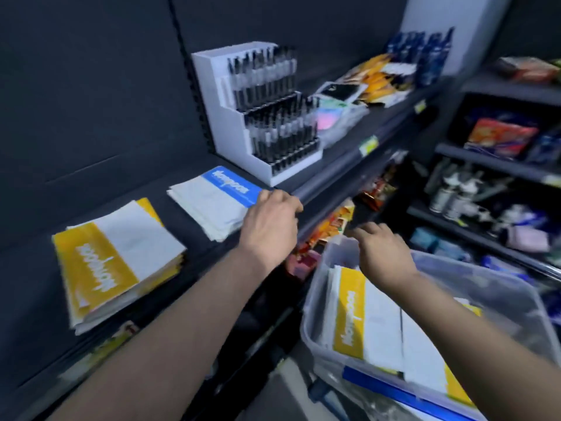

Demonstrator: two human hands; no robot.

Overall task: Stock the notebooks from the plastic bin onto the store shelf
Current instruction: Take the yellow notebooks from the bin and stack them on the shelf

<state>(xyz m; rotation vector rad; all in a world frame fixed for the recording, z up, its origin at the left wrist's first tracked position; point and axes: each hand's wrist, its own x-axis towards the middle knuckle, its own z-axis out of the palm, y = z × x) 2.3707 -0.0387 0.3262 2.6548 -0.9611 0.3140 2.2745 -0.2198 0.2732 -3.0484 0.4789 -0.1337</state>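
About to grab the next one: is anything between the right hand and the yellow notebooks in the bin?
Nothing visible. The right hand hovers over the open bin, and the yellow notebooks lie uncovered just below it.

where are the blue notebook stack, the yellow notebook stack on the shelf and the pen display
blue notebook stack (230,185): head view, on its blue band
yellow notebook stack (97,268): head view, on its yellow band
pen display (226,132): head view, on its white side wall
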